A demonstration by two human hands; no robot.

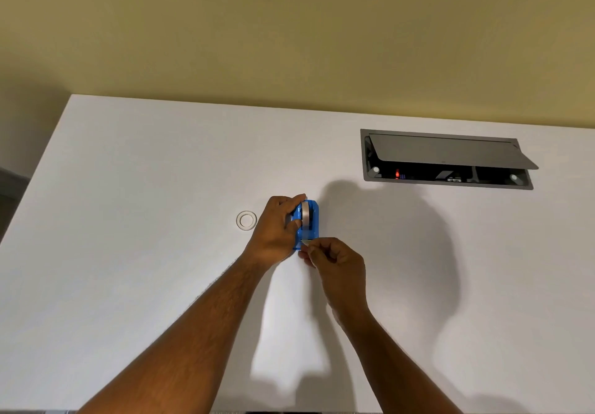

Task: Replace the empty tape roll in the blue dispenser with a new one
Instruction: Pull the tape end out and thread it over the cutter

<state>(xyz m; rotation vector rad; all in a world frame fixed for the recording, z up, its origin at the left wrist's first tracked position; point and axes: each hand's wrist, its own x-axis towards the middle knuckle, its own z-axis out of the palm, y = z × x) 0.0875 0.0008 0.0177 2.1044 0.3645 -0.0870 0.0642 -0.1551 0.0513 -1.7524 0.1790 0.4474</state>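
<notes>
The blue dispenser (308,224) sits about mid-worktop, well back from the near edge, with a new roll (305,211) already seated in it, silvery edge showing. Left hand (276,231) is wrapped around the dispenser's left side, fingers curled over the top, pinning it down. Right hand (335,263) is closed into a pinch right at the near end, and it looks like it has the loose tape end (308,239), a pale strip running over the blue body, though it's thin and hard to make out. The 1 empty core (246,220), a clear ring, lies flat on the worktop (128,188) just left of the left hand.

Handling-wise, the dispenser looks like light, rigid plastic, so it'll probably slide unless held by the sides. The tape is flimsy and sticky, so I'd pinch only the very tip. Further back toward the right corner there's a grey cable hatch (447,159), lid propped open.
</notes>
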